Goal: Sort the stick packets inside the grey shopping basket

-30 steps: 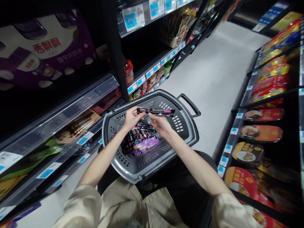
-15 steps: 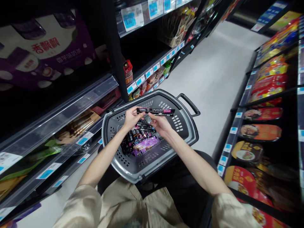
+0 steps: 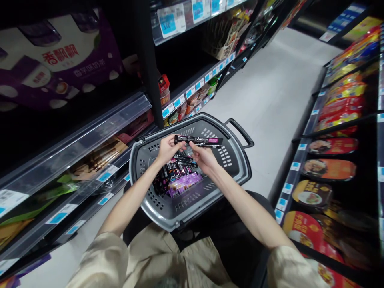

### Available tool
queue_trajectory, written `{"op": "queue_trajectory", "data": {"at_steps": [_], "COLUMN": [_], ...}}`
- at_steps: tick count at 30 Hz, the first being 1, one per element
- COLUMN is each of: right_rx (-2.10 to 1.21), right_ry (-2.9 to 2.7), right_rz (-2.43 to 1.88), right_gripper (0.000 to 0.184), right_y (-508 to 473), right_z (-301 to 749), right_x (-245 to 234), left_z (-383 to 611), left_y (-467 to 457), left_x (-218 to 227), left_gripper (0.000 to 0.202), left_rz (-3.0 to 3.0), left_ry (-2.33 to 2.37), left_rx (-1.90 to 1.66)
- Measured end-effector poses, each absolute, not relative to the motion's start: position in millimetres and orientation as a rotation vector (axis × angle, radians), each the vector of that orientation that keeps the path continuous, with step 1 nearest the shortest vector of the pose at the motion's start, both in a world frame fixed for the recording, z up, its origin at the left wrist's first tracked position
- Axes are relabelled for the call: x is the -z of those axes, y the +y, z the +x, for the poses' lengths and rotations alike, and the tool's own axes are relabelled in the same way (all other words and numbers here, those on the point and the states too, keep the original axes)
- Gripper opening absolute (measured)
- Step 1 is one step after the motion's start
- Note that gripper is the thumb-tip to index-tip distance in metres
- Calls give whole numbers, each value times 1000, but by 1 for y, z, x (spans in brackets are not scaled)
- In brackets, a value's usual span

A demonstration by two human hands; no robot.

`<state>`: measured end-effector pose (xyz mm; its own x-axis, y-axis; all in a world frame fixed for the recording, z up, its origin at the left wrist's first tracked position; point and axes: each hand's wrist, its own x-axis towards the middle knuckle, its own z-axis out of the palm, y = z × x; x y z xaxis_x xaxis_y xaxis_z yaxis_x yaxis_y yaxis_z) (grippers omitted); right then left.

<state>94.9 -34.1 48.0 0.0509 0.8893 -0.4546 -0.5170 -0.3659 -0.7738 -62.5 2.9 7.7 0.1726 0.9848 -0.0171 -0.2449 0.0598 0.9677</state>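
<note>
Between both hands, above a grey shopping basket [image 3: 163,221], is a long thin black packet [image 3: 207,141] with a pink patch near its right end. My left hand [image 3: 168,150] pinches its left end with thumb and fingers. My right hand [image 3: 204,157] grips it from below near the middle, thumb on top. It may be more than one packet; I cannot tell. Below, in the basket, lie several dark slim packets [image 3: 172,173] with pink and orange marks. A shiny purple packet [image 3: 185,183] lies in front of them.
Shelves with price tags [image 3: 58,216] stand close on the left, holding a large purple-and-white carton [image 3: 57,60]. On the right, a low shelf carries red and orange tubs [image 3: 330,169] and bagged goods [image 3: 342,100]. The basket's handle [image 3: 240,134] sticks out over the pale floor [image 3: 264,88].
The view has shifted very slightly. Both hands and the black packet stay in nearly the same place, the packet a touch further right.
</note>
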Motion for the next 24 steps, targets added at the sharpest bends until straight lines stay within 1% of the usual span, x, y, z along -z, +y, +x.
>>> {"op": "queue_trajectory", "data": {"at_steps": [19, 24], "right_rx": [-1582, -1582], "right_ry": [-425, -437], "right_rz": [-1177, -1184], "right_gripper": [53, 49], "right_y": [-32, -32], "right_z": [96, 97], "right_x": [-53, -53], "left_z": [-63, -63], "left_y": [3, 2], "left_x": [-7, -9], "left_gripper": [49, 49], "left_rz": [1114, 1114], "left_ry": [939, 930], "left_rx": [-1175, -1176]}}
